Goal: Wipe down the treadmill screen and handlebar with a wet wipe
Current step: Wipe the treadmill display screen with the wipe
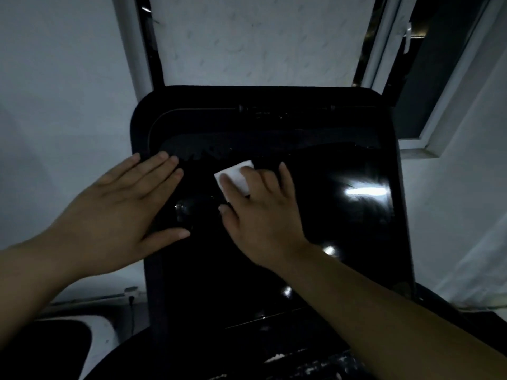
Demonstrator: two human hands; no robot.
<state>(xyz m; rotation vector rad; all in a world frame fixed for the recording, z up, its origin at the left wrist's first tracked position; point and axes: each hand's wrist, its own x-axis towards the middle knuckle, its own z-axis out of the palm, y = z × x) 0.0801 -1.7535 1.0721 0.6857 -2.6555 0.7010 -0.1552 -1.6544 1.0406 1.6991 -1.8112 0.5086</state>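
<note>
The treadmill screen is a large glossy black panel with rounded corners, filling the middle of the view. A folded white wet wipe lies flat on its upper centre, pressed down under the fingers of my right hand. My left hand rests flat on the screen's left edge, fingers spread and holding nothing. A damp smear runs across the glass just above both hands. I cannot make out the handlebar in the dim light.
Two dark uprights rise behind the screen against a white wall. An open window frame stands at the upper right. A cable and plug lie low on the left. A lamp's reflection glares on the screen's right side.
</note>
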